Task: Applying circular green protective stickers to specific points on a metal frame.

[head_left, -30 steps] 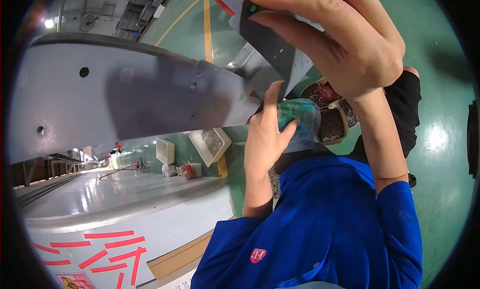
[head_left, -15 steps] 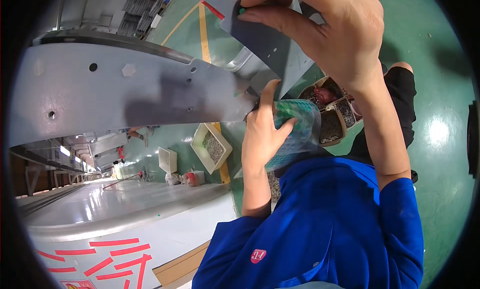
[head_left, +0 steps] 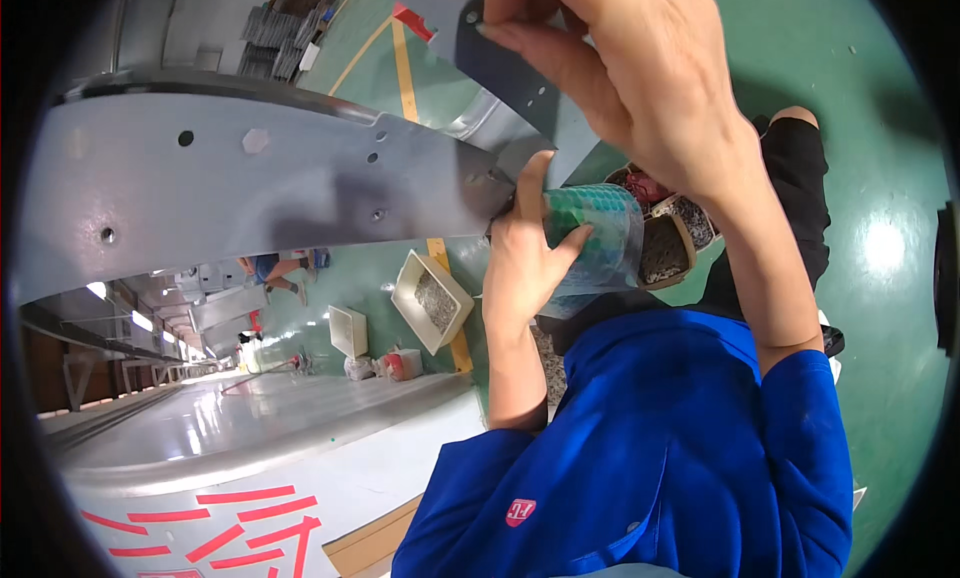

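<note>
My left hand (head_left: 525, 253) holds a translucent green plastic cup (head_left: 600, 233), and its thumb points up against the end of a long grey sheet-metal panel (head_left: 250, 198) with several holes. My right hand (head_left: 640, 78) is above it, fingers closed around a dark grey metal bracket (head_left: 510, 73) that meets the panel's right end. What the cup holds is not visible. My blue shirt fills the lower right of the view.
On the green floor stand a white tray of small parts (head_left: 430, 303) and brown boxes of parts (head_left: 665, 243). A yellow floor line (head_left: 405, 63) runs under the panel. A white surface with red marks (head_left: 230, 518) lies lower left. Another person (head_left: 275, 268) stands far off.
The panel now sits lower and larger in the view. My right hand has shifted up toward the top edge on the bracket. My left hand keeps the cup at the panel's end.
</note>
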A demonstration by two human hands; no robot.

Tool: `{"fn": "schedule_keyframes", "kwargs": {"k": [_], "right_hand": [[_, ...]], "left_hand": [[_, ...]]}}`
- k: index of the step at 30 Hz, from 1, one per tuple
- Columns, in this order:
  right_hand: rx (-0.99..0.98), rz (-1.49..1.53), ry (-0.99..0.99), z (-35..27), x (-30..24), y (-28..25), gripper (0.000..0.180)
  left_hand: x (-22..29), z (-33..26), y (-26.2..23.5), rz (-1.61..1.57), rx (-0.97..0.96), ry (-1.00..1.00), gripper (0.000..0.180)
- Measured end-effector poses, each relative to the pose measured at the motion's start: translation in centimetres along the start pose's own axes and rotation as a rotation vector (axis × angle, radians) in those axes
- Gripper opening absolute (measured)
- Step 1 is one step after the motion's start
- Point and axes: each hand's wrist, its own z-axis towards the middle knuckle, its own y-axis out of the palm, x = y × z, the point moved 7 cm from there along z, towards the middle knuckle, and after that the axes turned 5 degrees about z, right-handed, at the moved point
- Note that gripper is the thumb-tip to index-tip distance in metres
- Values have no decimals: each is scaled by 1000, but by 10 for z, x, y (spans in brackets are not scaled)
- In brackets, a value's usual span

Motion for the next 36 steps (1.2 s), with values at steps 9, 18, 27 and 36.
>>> {"fn": "schedule_keyframes", "kwargs": {"k": [9, 18, 27, 36], "right_hand": [[200, 445, 638, -49, 18, -11, 8], [312, 379, 585, -43, 13, -36, 8], [343, 323, 535, -32, 12, -54, 7], [369, 193, 557, -28, 9, -57, 8]], "left_hand": [[13, 5, 14, -1, -29, 57, 78], [43, 2, 33, -27, -74, 96, 79], [61, 2, 42, -13, -80, 175, 79], [63, 4, 39, -25, -100, 136, 77]]}}
